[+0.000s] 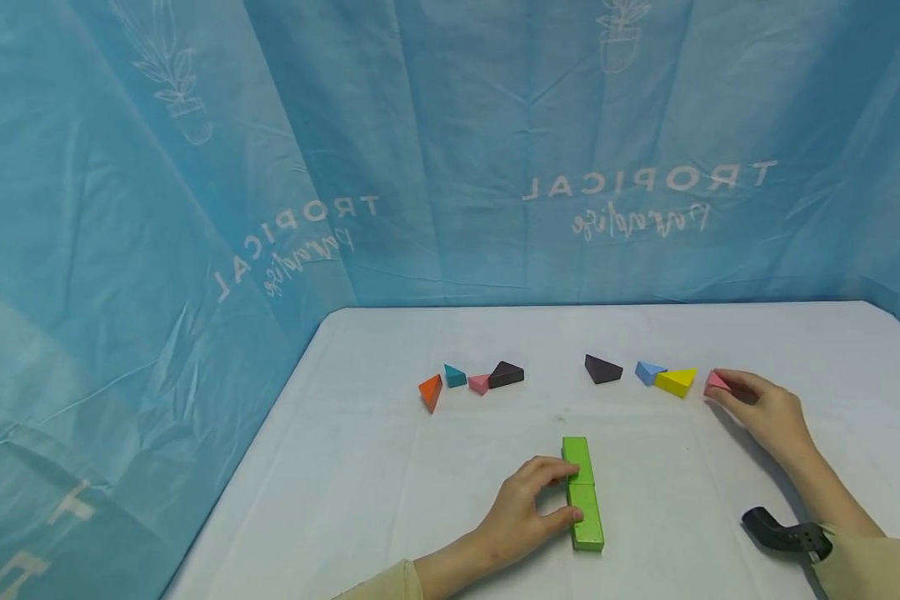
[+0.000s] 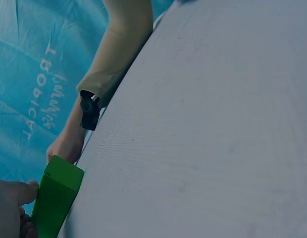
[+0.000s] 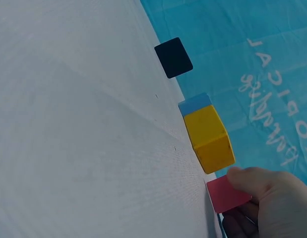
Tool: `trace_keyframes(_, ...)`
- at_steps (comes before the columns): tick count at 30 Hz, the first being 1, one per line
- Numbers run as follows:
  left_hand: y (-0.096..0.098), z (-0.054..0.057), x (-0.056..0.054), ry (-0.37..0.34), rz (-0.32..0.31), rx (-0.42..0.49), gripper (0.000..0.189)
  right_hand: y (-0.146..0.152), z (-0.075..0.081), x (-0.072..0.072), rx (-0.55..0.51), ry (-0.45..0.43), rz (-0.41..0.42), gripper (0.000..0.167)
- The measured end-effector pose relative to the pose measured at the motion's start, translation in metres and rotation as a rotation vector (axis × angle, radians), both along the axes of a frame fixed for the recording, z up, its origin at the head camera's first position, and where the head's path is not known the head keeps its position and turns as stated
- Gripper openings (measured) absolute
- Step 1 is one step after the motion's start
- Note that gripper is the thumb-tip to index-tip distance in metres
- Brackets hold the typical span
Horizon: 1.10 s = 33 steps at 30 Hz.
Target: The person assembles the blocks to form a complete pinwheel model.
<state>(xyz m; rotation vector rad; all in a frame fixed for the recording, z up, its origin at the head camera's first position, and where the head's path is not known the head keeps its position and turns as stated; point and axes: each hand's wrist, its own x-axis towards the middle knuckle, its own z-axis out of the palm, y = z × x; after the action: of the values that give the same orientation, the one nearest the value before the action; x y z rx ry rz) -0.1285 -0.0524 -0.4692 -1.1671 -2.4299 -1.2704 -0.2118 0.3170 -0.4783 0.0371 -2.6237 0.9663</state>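
Note:
Two green blocks, a far one (image 1: 576,454) and a near one (image 1: 587,529), lie end to end in a row on the white table. My left hand (image 1: 521,512) is at their left side, its fingertips touching the far block and its thumb the near one. In the left wrist view the thumb lies against a green block (image 2: 56,191). Farther off to the right, my right hand (image 1: 772,412) pinches a small pink triangular block (image 1: 717,382) between thumb and fingers. The right wrist view shows one flat pink face (image 3: 227,194) under the thumb.
Left of the right hand lie yellow (image 1: 677,382), blue (image 1: 648,372) and black (image 1: 602,369) blocks. Farther left are another black block (image 1: 507,375), a pink one (image 1: 479,383), a teal one (image 1: 455,377) and an orange one (image 1: 431,392). Blue curtains (image 1: 450,167) border the table.

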Motion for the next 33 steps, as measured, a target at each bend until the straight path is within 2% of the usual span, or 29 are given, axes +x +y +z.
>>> trace_keyframes(5,0.000,0.000,0.000,0.007,0.006,0.005,0.044,-0.001,-0.001,-0.002,0.006,0.021,-0.002,0.048)
trace_keyframes(13,0.000,0.001,0.001,-0.038,0.009,0.010,0.045,-0.004,0.000,-0.002,0.023,0.079,-0.035,0.040)
trace_keyframes(20,0.000,0.001,0.002,-0.030,0.011,0.012,0.044,-0.009,0.018,0.001,-0.051,0.084,-0.108,0.044)
trace_keyframes(24,0.000,0.000,0.001,-0.013,0.010,0.014,0.044,-0.016,0.029,0.001,-0.088,0.113,-0.081,0.046)
trace_keyframes(27,0.000,-0.001,0.000,-0.007,0.010,0.016,0.044,-0.019,0.024,-0.005,-0.111,0.145,-0.042,0.045)
trace_keyframes(31,0.001,-0.001,0.000,-0.021,0.006,0.013,0.044,-0.022,0.009,-0.018,-0.112,0.167,-0.006,0.046)
trace_keyframes(33,0.001,-0.001,0.000,-0.031,0.003,0.010,0.044,-0.031,0.011,-0.019,-0.133,0.155,0.016,0.045)
